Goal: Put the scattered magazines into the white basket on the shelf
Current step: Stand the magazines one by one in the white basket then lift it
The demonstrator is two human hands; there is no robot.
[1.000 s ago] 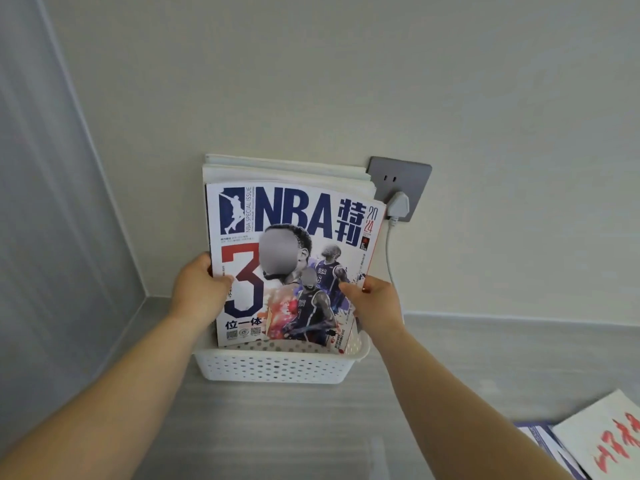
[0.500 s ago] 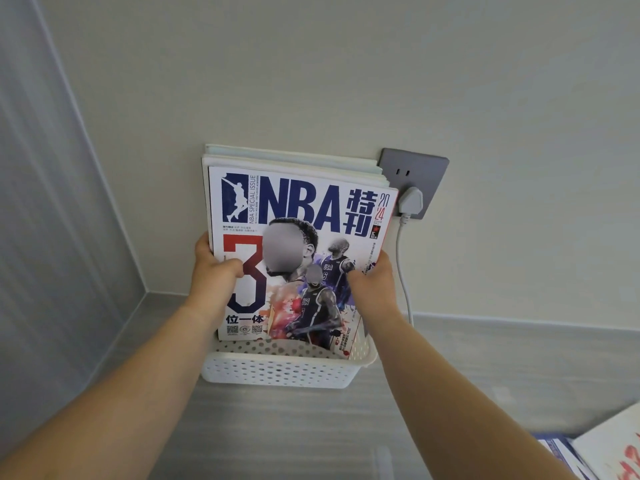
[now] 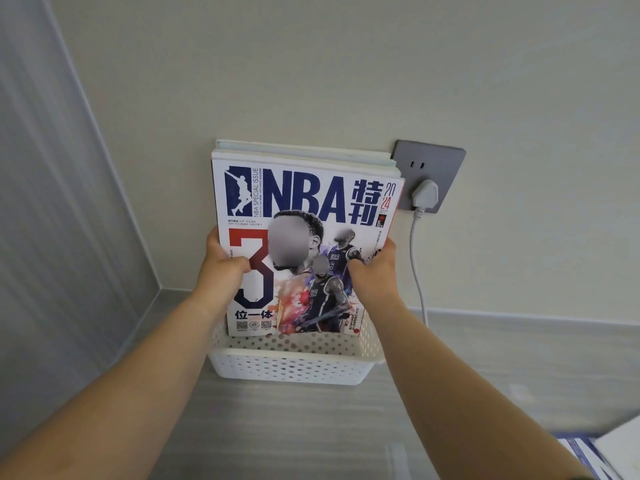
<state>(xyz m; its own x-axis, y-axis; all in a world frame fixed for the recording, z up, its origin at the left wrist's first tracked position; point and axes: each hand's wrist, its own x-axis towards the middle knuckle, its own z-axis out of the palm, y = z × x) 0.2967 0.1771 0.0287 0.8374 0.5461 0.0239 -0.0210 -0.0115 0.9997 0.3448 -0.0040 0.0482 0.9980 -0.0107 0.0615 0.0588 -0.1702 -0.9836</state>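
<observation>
A white perforated basket (image 3: 294, 368) stands on the grey shelf against the wall. Several magazines stand upright in it, leaning on the wall. The front one is an NBA magazine (image 3: 304, 202) with a big red and blue "3" on its cover. My left hand (image 3: 223, 268) grips the stack's left edge, thumb on the cover. My right hand (image 3: 372, 271) grips the right edge the same way. The white tops of the magazines behind (image 3: 304, 155) show above the NBA cover.
A grey wall socket (image 3: 433, 161) with a white plug (image 3: 424, 195) and cable sits just right of the stack. More magazines (image 3: 602, 455) lie on the shelf at the bottom right corner. A grey side panel (image 3: 52, 237) closes the left.
Both hands slid up the sides of the stack and pushed it more upright against the wall. The view has moved closer and slightly left; the loose magazines at the right are mostly out of frame.
</observation>
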